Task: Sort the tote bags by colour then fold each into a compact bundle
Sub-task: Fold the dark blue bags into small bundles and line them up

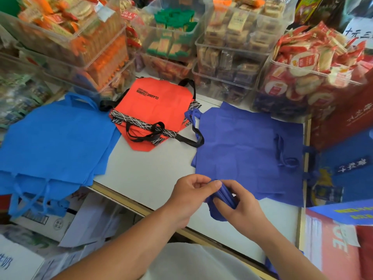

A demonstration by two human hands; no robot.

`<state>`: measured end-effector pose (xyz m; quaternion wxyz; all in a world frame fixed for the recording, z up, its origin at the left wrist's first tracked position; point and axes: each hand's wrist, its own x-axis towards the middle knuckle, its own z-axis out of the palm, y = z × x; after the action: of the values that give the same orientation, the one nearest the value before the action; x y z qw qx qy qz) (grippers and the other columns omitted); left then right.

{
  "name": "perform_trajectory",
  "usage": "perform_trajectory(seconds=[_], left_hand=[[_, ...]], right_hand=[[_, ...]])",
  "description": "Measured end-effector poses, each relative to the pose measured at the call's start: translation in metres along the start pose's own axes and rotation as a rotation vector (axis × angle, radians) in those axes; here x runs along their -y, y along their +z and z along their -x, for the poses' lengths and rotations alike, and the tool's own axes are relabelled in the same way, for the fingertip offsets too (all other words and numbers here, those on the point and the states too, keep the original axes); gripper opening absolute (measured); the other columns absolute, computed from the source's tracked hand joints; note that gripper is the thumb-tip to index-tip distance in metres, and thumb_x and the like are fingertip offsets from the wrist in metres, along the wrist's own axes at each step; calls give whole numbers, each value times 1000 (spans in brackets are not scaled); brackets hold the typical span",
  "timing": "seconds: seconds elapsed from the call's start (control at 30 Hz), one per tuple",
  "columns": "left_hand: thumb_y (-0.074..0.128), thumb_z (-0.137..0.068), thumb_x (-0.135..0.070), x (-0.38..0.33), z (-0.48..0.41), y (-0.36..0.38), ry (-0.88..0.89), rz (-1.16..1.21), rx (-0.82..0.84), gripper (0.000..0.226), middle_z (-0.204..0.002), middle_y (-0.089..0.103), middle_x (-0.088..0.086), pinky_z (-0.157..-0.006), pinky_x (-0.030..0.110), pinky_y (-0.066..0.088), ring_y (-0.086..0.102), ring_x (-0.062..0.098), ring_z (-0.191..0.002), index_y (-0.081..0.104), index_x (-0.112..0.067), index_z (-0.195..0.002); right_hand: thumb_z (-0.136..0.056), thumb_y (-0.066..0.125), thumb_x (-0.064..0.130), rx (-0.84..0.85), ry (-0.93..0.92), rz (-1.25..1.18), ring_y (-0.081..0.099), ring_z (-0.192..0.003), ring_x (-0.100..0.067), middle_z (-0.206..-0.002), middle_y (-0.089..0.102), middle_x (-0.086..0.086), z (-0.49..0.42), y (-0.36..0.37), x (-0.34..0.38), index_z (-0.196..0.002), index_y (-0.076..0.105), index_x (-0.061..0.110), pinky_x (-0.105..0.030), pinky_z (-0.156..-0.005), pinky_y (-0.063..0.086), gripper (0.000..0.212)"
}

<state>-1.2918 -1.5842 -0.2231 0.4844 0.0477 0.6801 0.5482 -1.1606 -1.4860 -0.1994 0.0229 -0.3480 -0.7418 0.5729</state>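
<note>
The purple bag (pixel 218 213) is low in the middle of the frame, right between the two hands. It is folded up small and thick. The left hand (pixel 191 196) is on its left side and the right hand (pixel 242 207) is on its right side and under it. A bit of the bag hangs down below the right hand.

Just above the hands lies the purple pile (pixel 248 150), flat on the counter (pixel 149 178), at the right of the frame. The blue pile (pixel 54 142) lies at the left, well apart from the hands. Its straps (pixel 26 197) hang down over the counter's edge. The red bags (pixel 153 110) sit between the two piles, in the upper middle. They have black handles and some black writing.

The counter is white with a tan edge. Along the top of the frame stand clear bins (pixel 222 85) full of snack packs in orange, green, tan and red. Boxes (pixel 40 221) sit below the counter at the lower left. A red box (pixel 327 245) is at the lower right.

The left hand has its fingers curled in, and its thumb and fingers pinch the top end of the purple bag. The right hand has its fingers wrapped round the bag and grips it tight.
</note>
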Motion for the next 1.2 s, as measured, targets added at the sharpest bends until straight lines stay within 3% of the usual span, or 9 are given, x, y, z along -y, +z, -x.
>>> perform_trajectory(seconds=[0.13,0.23,0.37,0.47,0.57,0.77,0.9,1.1,1.2], left_hand=[[85,-78,-42,2,-1,3,-7,3,54,41,-100,78,7,-94,44,60,74,18,-95,76,-14,-106],[78,-90,-29,-5,0,3,-27,18,106,20,-100,77,11,-96,47,59,72,23,-93,77,-12,-100],[74,-94,-23,-8,-1,1,-64,30,118,16,-101,77,12,-98,47,57,73,25,-97,76,-9,-100],[75,-93,-20,-8,-2,3,-33,13,57,8,-96,77,10,-89,38,61,70,16,-87,75,-13,-95],[80,-89,-28,-7,-3,8,-17,-25,12,17,-94,77,1,-75,23,58,70,10,-84,73,-17,-99],[80,-80,-55,3,0,11,-120,-122,-22,45,-89,78,1,-92,37,60,75,18,-93,72,-13,-95],[78,-85,-50,-1,5,13,-144,16,19,52,-90,79,7,-93,33,60,76,18,-91,73,-1,-99],[71,-90,-55,-2,9,22,-123,-27,70,50,-97,78,8,-95,42,60,75,25,-99,72,-6,-97],[70,-94,-45,-4,11,21,-123,24,100,46,-103,78,10,-96,37,59,74,23,-102,70,-1,-106]], right_hand=[[-92,74,17,-149,-15,-70,69,-97,-9,-105,72,13,5,6,-13,-117,65,33,-18,-79,54,30],[-84,82,6,-275,8,-222,72,-83,-10,-93,74,8,4,6,-9,-104,68,23,-22,-70,57,30],[-82,83,4,-230,3,-209,69,-69,-11,-81,74,4,-1,4,-6,-94,73,20,-20,-62,53,22],[-84,82,9,-226,2,-176,68,-77,-14,-85,74,6,-2,6,-9,-95,74,24,-24,-67,55,20],[-87,81,12,-241,19,-193,69,-84,-15,-91,75,7,-3,6,-13,-98,74,26,-28,-71,57,19],[-88,78,5,-262,64,-269,69,-64,-13,-78,74,3,2,6,-11,-97,73,14,-21,-53,54,14],[-86,80,9,-283,33,-249,70,-67,-20,-81,73,5,1,1,-5,-97,70,19,-25,-53,56,18],[-83,83,7,-240,36,-273,70,-77,-21,-82,73,-2,-4,-9,-6,-92,69,13,-27,-66,54,18],[-84,82,7,-195,14,-309,71,-80,-22,-86,74,-1,1,-11,-5,-99,71,16,-27,-66,57,20]])
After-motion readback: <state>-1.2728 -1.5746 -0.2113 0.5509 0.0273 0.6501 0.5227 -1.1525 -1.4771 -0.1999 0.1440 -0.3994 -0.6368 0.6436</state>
